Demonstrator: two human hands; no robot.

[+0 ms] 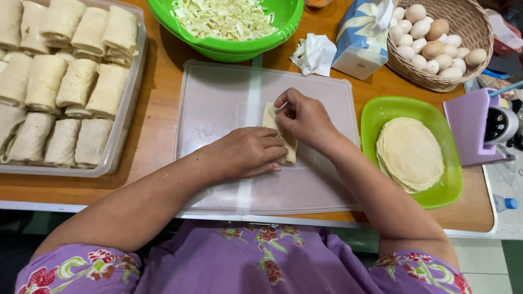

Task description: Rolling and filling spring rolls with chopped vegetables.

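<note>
left hand (248, 153): palm down, pinning pale rolled wrapper (272, 117) on clear plastic board (218, 98), stops unrolling
right hand (305, 117): fingertips pinching the roll's end, tucking it

Pale rolled wrapper (271, 116); lying lengthwise on clear plastic board (218, 98).

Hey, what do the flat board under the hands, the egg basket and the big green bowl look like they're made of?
The board looks like frosted, translucent plastic: milky and smooth, with raised moulded edges. The basket seems to be woven wicker or rattan: tan strands in a visible weave. The green bowl is probably glossy plastic: uniform bright colour with shiny highlights.
</note>
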